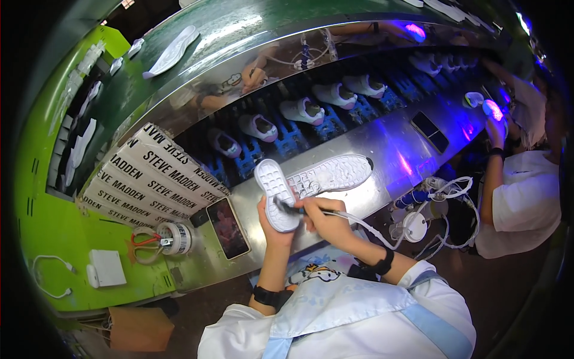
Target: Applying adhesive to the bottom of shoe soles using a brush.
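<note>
The fingers point(270, 210) of the left hand point(269, 218) are wrapped round the edge of a white shoe sole point(275, 192), clamped on it from below so its ribbed underside faces up, lifted just over the near edge of the metal table point(382, 149). The right hand point(320, 216) has its fingers pinched together on a slim dark-tipped tool point(290, 207), a thin white hose point(365, 224) trailing from it toward the right. The tip rests against the lower half of the sole.

Judging from how things lie, the work on this sole looks under way rather than finished: the tool sits near the heel end, and I cannot tell from here how much of the surface has been covered. A second white sole point(332, 175) lies flat on the table just behind the held one, and whether it is done or waiting I cannot say. White shoes point(305, 110) ride on the blue conveyor point(287, 140) beyond.

Both forearms come up from the lower edge, elbows bent, wrists close together in front of the chest. The left forearm stands nearly upright with a dark watch at the wrist; the right angles in from the right, a dark band on its wrist, hand curled over the tool.
</note>
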Demonstrator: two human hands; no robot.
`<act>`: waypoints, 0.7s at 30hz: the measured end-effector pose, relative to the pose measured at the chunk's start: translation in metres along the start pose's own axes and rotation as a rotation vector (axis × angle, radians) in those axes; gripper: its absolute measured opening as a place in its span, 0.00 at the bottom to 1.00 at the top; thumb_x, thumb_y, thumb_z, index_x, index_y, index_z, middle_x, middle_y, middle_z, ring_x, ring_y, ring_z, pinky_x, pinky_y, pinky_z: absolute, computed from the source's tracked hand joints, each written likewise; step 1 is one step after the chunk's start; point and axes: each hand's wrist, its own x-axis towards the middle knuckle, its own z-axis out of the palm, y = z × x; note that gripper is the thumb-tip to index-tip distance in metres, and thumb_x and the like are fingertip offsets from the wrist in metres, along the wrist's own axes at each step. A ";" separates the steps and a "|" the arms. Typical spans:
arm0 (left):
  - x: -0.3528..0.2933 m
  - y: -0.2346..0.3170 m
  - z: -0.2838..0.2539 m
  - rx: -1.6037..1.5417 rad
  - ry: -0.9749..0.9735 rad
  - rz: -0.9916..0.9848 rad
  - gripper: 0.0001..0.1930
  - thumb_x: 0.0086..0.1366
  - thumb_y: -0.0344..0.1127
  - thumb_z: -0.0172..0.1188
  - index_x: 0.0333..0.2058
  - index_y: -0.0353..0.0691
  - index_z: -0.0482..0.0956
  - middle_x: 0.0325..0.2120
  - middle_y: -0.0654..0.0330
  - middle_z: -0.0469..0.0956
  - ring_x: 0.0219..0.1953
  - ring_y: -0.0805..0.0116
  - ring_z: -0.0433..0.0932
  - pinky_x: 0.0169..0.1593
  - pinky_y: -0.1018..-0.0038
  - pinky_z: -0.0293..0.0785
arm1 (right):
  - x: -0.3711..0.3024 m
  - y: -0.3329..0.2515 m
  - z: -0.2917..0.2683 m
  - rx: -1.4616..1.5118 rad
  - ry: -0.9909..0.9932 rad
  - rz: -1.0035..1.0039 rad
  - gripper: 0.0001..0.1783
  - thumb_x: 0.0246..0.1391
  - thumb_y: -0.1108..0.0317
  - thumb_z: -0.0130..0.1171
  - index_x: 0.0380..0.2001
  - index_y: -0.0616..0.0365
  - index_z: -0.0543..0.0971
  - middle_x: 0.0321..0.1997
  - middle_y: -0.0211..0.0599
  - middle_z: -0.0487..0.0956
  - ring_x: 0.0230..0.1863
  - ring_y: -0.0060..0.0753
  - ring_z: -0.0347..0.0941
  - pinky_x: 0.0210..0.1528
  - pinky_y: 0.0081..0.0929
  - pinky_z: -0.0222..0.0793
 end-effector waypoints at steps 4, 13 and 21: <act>-0.005 0.011 -0.016 0.086 -0.202 -0.105 0.29 0.60 0.49 0.40 0.54 0.32 0.62 0.47 0.49 0.70 0.47 0.58 0.71 0.47 0.63 0.70 | 0.002 -0.027 -0.010 -0.095 -0.213 0.347 0.15 0.55 0.63 0.50 0.29 0.64 0.81 0.13 0.32 0.72 0.12 0.17 0.66 0.15 0.15 0.62; -0.015 -0.004 0.008 0.044 -0.057 -0.062 0.23 0.61 0.48 0.44 0.48 0.40 0.70 0.44 0.56 0.74 0.45 0.63 0.73 0.49 0.68 0.69 | 0.018 -0.012 0.009 -0.232 0.104 -0.411 0.09 0.54 0.72 0.51 0.31 0.66 0.79 0.21 0.37 0.75 0.17 0.21 0.69 0.20 0.18 0.63; -0.008 0.016 0.000 0.018 -0.177 -0.097 0.27 0.59 0.50 0.43 0.50 0.33 0.67 0.40 0.53 0.74 0.42 0.58 0.73 0.47 0.63 0.71 | -0.017 -0.014 0.003 -0.205 -0.067 -0.175 0.10 0.54 0.71 0.51 0.29 0.64 0.80 0.16 0.36 0.74 0.16 0.18 0.68 0.20 0.18 0.62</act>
